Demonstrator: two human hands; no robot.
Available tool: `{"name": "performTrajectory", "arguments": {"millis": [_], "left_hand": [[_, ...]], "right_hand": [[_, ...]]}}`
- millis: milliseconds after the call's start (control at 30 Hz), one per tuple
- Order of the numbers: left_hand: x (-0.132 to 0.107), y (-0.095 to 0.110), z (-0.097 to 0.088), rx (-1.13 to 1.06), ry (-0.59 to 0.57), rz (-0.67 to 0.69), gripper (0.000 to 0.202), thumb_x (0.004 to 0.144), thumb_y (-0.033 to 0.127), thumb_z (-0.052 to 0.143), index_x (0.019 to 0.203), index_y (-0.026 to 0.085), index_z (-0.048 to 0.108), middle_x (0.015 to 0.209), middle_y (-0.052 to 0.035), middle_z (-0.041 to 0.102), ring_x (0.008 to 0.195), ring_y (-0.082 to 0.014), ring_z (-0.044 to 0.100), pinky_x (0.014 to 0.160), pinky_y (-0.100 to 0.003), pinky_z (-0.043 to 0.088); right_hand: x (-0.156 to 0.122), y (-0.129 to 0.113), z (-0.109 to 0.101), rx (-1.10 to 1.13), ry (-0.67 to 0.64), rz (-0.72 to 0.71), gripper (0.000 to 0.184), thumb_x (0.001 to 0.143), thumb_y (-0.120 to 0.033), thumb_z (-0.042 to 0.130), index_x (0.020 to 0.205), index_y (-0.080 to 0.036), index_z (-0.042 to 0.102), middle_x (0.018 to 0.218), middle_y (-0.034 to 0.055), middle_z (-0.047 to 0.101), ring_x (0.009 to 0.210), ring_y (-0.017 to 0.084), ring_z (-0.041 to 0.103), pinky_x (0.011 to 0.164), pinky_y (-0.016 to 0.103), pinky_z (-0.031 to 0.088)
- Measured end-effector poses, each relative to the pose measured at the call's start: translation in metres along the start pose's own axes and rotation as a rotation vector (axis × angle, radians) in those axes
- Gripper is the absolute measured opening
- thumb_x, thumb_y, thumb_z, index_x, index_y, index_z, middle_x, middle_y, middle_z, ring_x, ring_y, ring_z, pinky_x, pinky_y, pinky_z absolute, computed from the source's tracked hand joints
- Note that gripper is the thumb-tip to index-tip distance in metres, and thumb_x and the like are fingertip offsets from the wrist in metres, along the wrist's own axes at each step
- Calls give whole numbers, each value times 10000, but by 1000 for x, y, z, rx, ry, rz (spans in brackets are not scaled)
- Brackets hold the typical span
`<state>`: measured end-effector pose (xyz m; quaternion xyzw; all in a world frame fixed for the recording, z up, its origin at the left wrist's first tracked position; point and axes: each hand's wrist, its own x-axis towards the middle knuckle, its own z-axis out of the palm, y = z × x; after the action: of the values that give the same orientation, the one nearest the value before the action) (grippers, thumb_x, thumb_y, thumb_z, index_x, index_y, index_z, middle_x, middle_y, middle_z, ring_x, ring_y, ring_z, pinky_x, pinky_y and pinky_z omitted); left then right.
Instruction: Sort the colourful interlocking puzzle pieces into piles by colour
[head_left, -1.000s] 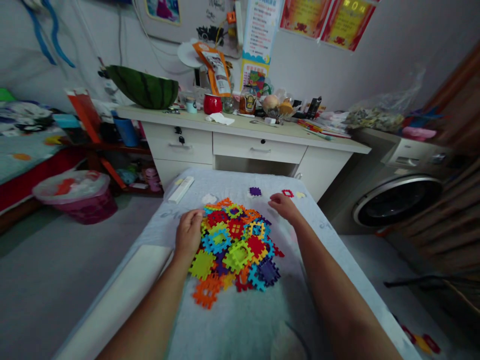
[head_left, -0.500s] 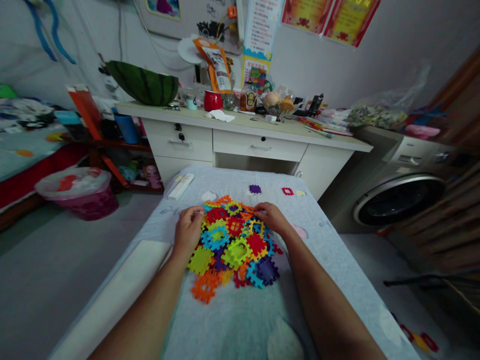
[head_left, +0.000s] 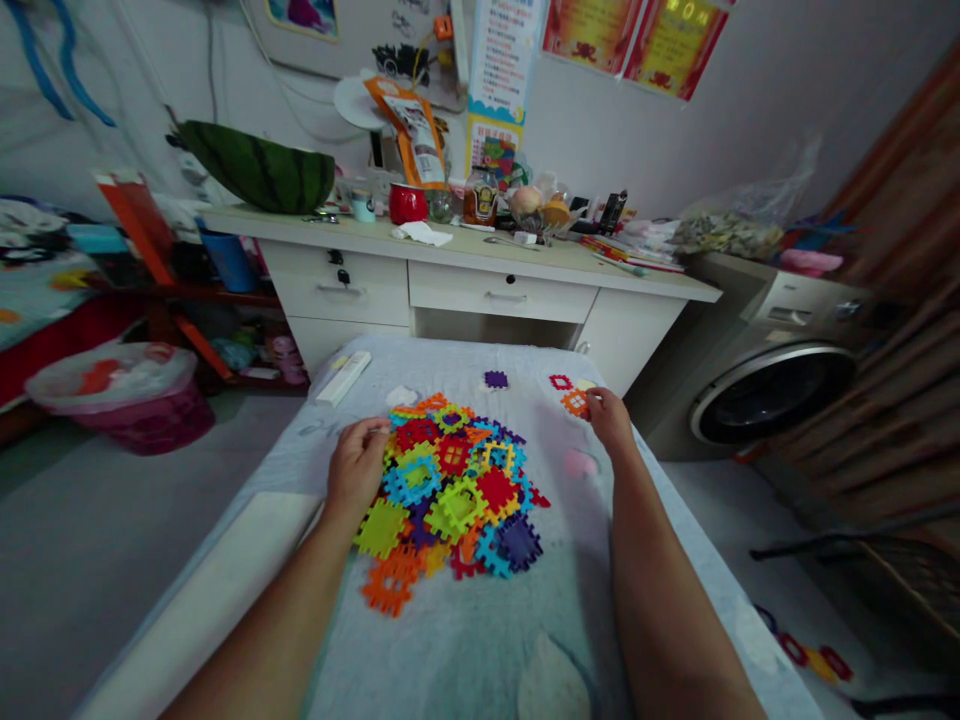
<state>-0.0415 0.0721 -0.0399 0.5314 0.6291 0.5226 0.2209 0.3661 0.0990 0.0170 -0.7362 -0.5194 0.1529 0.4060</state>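
A heap of colourful plastic building pieces [head_left: 450, 490], notched squares in red, orange, green, blue, yellow and purple, lies on the cloth-covered table [head_left: 570, 620]. My right hand [head_left: 609, 420] pinches an orange window-patterned building piece [head_left: 575, 402] at the table's far right. Just beyond that piece is a red open-frame piece [head_left: 560, 382]. A purple square piece [head_left: 496, 380] lies apart, behind the heap. My left hand [head_left: 358, 465] is at the heap's left edge, fingers curled and closed; whatever is between its fingertips is too small to make out.
A white strip-shaped object [head_left: 345, 378] lies at the table's far left. Behind stands a white desk [head_left: 495, 285] holding a watermelon half [head_left: 259, 170], jars and papers. To the right is a washing machine [head_left: 772, 370]; a pink bin [head_left: 127, 400] stands at left.
My right hand has moved from the heap to the right, carrying an orange building piece close to the red frame. My left hand stays at the heap's left edge. The view has shifted slightly.
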Motion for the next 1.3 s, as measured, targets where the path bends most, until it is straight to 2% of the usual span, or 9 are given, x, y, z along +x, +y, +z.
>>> {"name": "performTrajectory", "arguments": {"millis": [167,267,333,433,533,733,933,1100,1300], "left_hand": [[0,1,0,5,-4,-20,370,789,483,509,968,212,687,1027,-50,656,947,-227,609,938,-361,452],[-1,2,0,2,-4,-16,367,788,482,511,961,210,686,1029,-50,659,961,-229,609,938,-355,452],[-1,3,0,1,-5,-17,365,787,482,513,960,210,684,1033,-49,661,961,-229,611,934,-353,454],[-2,5,0,0,-6,-18,364,784,479,514,957,208,683,1031,-49,662,951,-227,613,928,-352,458],[-2,5,-1,12,-5,-22,361,781,477,513,951,209,685,1024,-48,662,937,-225,613,917,-350,464],[-1,4,-1,30,-12,-20,367,779,475,510,961,210,687,1033,-52,664,936,-225,615,922,-354,466],[-1,2,-1,30,-7,-11,362,782,479,513,953,212,688,1026,-52,671,935,-226,623,918,-354,474],[-2,2,-1,23,-16,-33,378,783,484,515,974,206,687,1024,-53,673,930,-223,626,934,-362,470],[-2,3,-1,24,-8,-26,384,780,497,512,957,203,685,1010,-56,671,936,-228,623,933,-364,470]], "right_hand": [[2,25,5,-29,9,136,375,889,-279,443,1207,-141,584,750,33,690,691,166,650,618,236,451],[1,30,7,-289,15,205,369,881,-302,509,1201,-148,609,935,95,715,869,202,671,744,277,479],[0,30,5,-478,31,215,374,864,-356,563,1166,-151,646,1094,151,682,1026,247,642,844,320,475],[-3,26,4,-605,27,182,483,842,-479,597,1196,-155,649,1242,199,606,1167,307,575,933,382,455],[-7,21,6,-617,-15,158,577,820,-523,606,1268,-160,607,1255,192,603,1178,334,564,946,418,454],[-9,17,8,-612,-50,178,550,797,-482,629,1259,-184,589,1226,156,632,1149,327,583,921,428,467],[-8,15,5,-595,-123,162,670,769,-506,639,1343,-188,505,1237,147,627,1159,319,581,942,438,461],[-10,13,7,-647,-143,181,652,766,-548,631,1305,-189,551,1294,187,570,1184,346,557,946,452,457],[-11,12,7,-654,-146,157,630,785,-526,626,1307,-182,551,1267,175,596,1168,337,565,932,440,463]]}}
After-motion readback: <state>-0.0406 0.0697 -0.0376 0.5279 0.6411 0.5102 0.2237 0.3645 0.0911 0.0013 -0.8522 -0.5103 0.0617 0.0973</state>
